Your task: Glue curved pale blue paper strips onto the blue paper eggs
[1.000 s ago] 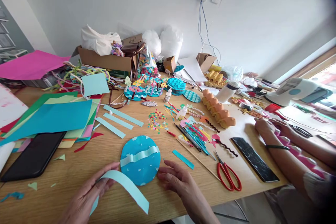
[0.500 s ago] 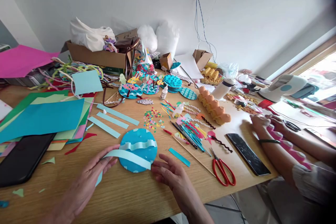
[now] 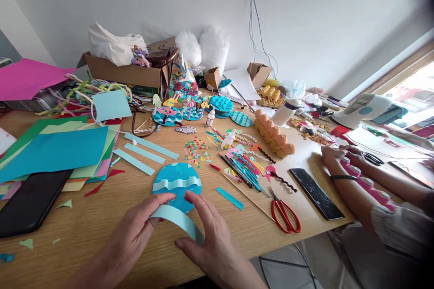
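Note:
A pale blue paper strip arches between my two hands, in front of a blue paper disc. My left hand pinches its left end between thumb and fingers. On the other side, my right hand has thumb and fingers apart, with the strip's right end against the inside of it. The round blue disc lies flat on the table just beyond my fingertips, its near edge partly covered by them. A wavy pale strip crosses the disc, and small pale spots dot it.
Pale strips lie behind on the left, near stacked coloured paper and a black phone. Red-handled scissors, a wooden stick and another phone lie right. A co-worker's arms hold a pink egg-carton strip.
The strip has been drawn off the disc toward me and now bends more. Both hands have come closer together, my right hand moving left and turning its palm inward.

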Demonstrator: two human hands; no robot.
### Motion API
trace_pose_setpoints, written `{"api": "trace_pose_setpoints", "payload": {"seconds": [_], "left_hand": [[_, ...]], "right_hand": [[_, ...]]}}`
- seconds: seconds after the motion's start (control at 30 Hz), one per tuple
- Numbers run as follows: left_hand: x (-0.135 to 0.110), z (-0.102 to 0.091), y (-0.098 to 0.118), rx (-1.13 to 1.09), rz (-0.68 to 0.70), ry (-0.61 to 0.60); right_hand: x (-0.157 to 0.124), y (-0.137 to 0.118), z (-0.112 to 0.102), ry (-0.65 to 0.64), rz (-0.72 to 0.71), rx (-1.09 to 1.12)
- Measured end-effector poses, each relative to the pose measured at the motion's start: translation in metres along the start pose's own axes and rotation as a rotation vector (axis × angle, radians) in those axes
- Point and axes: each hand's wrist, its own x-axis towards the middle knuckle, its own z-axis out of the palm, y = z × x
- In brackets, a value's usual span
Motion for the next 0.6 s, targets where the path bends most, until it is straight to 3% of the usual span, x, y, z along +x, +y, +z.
{"api": "trace_pose_setpoints", "payload": {"seconds": [0.13,0.3,0.47,0.6], "left_hand": [[0.000,0.012,-0.007,0.091,0.133,-0.076],[-0.005,0.007,-0.023,0.159,0.085,-0.088],[-0.011,-0.009,-0.034,0.133,0.025,0.088],[-0.013,-0.014,-0.034,0.051,0.028,0.103]], "right_hand": [[0.010,0.004,0.008,0.076,-0.081,0.060],[0.018,0.008,0.000,0.087,-0.208,0.040],[0.025,0.018,-0.003,0.100,-0.102,0.059],[0.030,0.023,-0.003,0.085,-0.016,0.116]]}}
